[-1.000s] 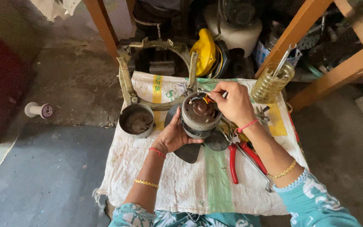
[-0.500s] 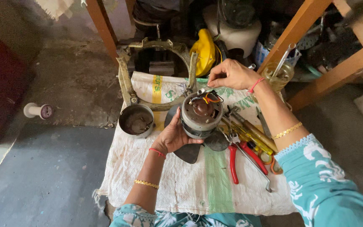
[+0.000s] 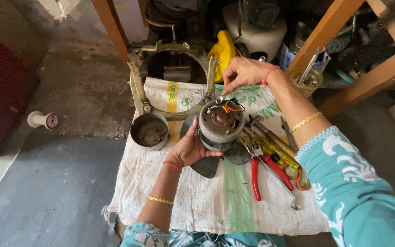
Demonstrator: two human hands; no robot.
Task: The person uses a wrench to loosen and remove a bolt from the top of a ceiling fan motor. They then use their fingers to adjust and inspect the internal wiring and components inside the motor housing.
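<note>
One metal cup [image 3: 149, 131] holding dark residue, left hand [image 3: 189, 148] gripping motor [image 3: 220, 124]

Left hand [image 3: 189, 148] cups the motor [image 3: 220, 124]; right hand [image 3: 243, 73] pinches its wires [image 3: 227, 104] (red pliers [image 3: 266, 176] nearby).

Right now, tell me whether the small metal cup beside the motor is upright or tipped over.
Upright. The metal cup stands on the woven sack with its open mouth up, so its dark inside shows, left of the motor.

Low table covered by woven sack [image 3: 197, 201]. On it: metal cup [image 3: 149, 131] at 9 o'clock, red pliers [image 3: 270, 171] and screwdrivers [image 3: 275, 148] at 3 o'clock.
</note>
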